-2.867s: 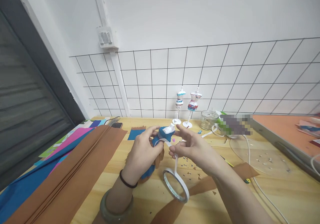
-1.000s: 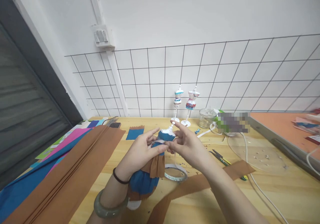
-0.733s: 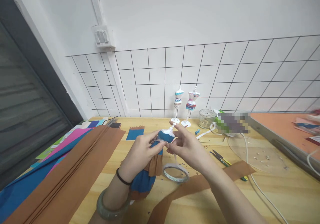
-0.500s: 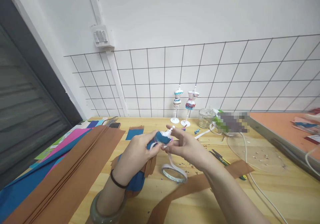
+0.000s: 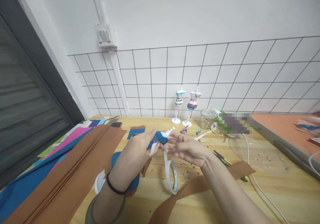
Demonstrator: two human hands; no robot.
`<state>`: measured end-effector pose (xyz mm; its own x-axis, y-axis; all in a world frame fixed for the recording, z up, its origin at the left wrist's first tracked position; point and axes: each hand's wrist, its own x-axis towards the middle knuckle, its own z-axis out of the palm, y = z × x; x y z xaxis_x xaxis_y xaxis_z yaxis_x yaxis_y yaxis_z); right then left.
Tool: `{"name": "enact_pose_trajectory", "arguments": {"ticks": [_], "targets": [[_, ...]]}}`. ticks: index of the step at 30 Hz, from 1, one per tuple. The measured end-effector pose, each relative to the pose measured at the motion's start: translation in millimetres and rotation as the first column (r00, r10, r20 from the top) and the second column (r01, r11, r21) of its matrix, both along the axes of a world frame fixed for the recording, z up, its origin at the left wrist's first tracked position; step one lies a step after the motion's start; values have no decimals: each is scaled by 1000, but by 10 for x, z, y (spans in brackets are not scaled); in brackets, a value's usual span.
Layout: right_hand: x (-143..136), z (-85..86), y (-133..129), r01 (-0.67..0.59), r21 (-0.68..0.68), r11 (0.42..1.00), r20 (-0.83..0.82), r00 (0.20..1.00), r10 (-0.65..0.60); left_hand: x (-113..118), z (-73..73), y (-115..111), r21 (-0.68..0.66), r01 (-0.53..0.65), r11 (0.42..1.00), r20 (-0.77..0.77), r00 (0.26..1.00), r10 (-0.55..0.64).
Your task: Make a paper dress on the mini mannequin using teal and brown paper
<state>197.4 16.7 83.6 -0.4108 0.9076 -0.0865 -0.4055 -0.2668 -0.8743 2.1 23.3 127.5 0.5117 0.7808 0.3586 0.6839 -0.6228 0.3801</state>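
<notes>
My left hand (image 5: 140, 150) is closed around a small dress form (image 5: 162, 137) that lies tilted, with its white neck pointing up and right. Blue cloth covers part of its body. From beside my left fingers a white tape strip runs down to a tape roll (image 5: 175, 177), which stands on edge. My right hand (image 5: 187, 147) is at the neck end, fingers apart and loosely bent, fingertips close to the form and the tape; whether they touch is unclear. A white disc (image 5: 99, 183) shows partly behind my left wrist. Blue and brown cloth (image 5: 135, 184) lies beneath my left hand.
Two small dress forms (image 5: 178, 100) on stands are at the back, beside a glass jar (image 5: 208, 117). Brown fabric (image 5: 100, 150) covers the left side. A craft knife (image 5: 222, 157), a brown strip (image 5: 192, 187), a white cord (image 5: 260, 187) and scraps lie rightward.
The tape roll has gone from lying flat to standing on edge. The form has tilted further over, and a white disc now shows by my left wrist. My right fingers have loosened.
</notes>
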Motion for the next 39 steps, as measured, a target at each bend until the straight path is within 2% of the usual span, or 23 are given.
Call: {"name": "enact_pose_trajectory", "arguments": {"ticks": [5, 10, 13, 19, 23, 28, 31, 39], "targets": [[2, -184, 164, 22, -81, 996, -97, 995, -30, -54, -51, 37, 63, 30, 998, -23, 999, -29], [-37, -304, 228, 107, -92, 990, -79, 990, -114, -111, -70, 64, 200, 46, 979, -72, 997, -32], [-78, -294, 182, 137, -31, 990, -16, 990, -138, -155, -61, 75, 261, 41, 965, -89, 996, -18], [-232, -173, 26, 23, 196, 980, 160, 986, -55, -208, -54, 87, 259, 8, 966, -162, 986, 35], [-314, -112, -33, 63, 310, 949, 248, 958, -145, -198, -30, 87, 215, -48, 975, -160, 984, 84], [-415, -72, -77, 177, 427, 887, 290, 902, -320, -169, -27, 100, 95, -95, 991, 62, 994, 90], [-453, -81, -92, 211, 477, 853, 315, 865, -390, -170, -23, 104, 16, -68, 998, 161, 985, 64], [-412, -47, -130, 252, 600, 759, 386, 740, -551, -172, 16, 100, -114, 67, 991, 297, 954, -30]]}}
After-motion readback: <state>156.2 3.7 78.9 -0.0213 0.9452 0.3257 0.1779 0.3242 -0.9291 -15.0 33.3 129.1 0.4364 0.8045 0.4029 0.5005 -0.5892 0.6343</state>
